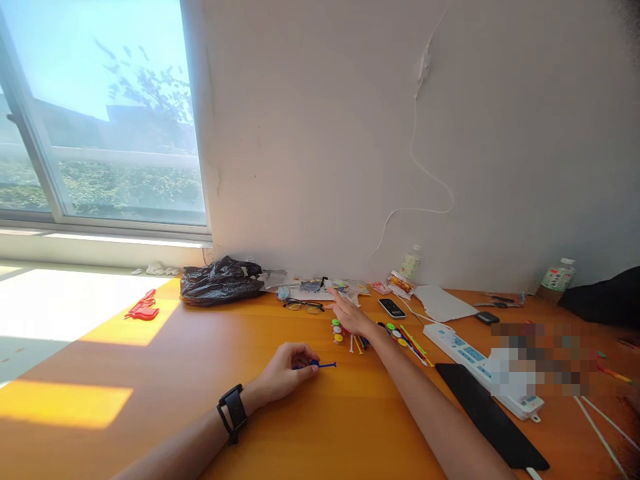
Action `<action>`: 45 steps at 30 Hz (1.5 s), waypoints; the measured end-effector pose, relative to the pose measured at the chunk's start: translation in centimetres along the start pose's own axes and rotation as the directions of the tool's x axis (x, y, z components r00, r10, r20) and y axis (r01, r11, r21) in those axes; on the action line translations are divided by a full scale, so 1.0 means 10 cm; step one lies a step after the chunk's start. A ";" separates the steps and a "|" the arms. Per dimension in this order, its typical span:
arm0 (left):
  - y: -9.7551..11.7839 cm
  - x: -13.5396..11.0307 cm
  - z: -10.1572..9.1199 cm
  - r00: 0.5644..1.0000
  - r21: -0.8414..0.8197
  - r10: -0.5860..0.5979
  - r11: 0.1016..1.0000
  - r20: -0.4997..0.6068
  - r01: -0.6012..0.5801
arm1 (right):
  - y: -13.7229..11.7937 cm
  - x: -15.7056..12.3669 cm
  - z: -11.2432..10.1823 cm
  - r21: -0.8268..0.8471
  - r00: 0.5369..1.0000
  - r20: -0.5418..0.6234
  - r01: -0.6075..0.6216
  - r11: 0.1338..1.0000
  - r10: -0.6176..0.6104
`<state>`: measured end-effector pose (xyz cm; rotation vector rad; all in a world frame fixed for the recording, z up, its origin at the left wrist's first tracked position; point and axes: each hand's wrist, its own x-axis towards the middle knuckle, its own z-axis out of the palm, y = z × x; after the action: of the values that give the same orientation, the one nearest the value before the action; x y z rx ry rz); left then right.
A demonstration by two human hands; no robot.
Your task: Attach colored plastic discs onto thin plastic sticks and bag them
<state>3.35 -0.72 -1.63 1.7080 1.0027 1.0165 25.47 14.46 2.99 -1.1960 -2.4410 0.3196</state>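
My left hand (284, 372), with a black watch on its wrist, rests on the orange table (210, 373) with fingers curled around a small blue stick piece (323, 365) that pokes out to the right. My right hand (350, 313) reaches forward with its fingers stretched out and apart, hovering over a cluster of small coloured round pieces (338, 331) and coloured sticks (411, 341). Nothing shows in the right hand.
Glasses (304, 306), a black plastic bag (220, 280), a phone (392, 308), papers and bottles line the wall. A white power strip (467, 353) and a black flat pad (490, 413) lie to the right. A red object (143, 308) sits at the left, near the window.
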 end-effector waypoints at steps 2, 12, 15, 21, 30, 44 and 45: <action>0.00 0.00 0.00 1.000 0.006 -0.002 1.000 -0.003 0.002 | 0.03 -0.01 -0.09 0.212 0.995 -0.015 -0.089 0.973 0.094; 0.04 -0.02 -0.01 1.000 0.061 0.029 0.998 0.008 -0.029 | -0.13 -0.11 -0.49 0.914 0.954 0.194 -0.260 0.313 0.227; 0.03 -0.02 -0.01 1.000 0.053 0.026 0.998 0.009 -0.027 | -0.41 -0.26 -0.71 0.934 0.965 0.220 -0.251 0.255 0.143; 0.05 -0.03 -0.01 0.999 0.038 0.032 0.999 0.012 -0.032 | -1.13 -0.80 -1.11 0.972 0.985 0.153 -0.164 0.171 0.077; 0.14 -0.07 -0.01 0.999 0.053 0.021 0.998 0.027 -0.023 | -1.64 -1.57 -1.33 0.972 0.990 0.088 -0.109 0.207 0.107; 0.25 -0.11 -0.03 0.998 0.067 0.022 0.997 0.062 -0.027 | -1.79 -2.16 -1.48 0.914 0.979 -0.006 -0.078 0.397 0.206; 0.25 -0.11 -0.03 0.998 0.073 0.021 0.997 0.064 -0.025 | -1.79 -2.17 -1.49 0.909 0.977 -0.013 -0.078 0.409 0.214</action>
<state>3.22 -2.31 0.58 1.8045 0.9926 0.9445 31.58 -13.20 17.42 -0.8285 -1.5369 1.3757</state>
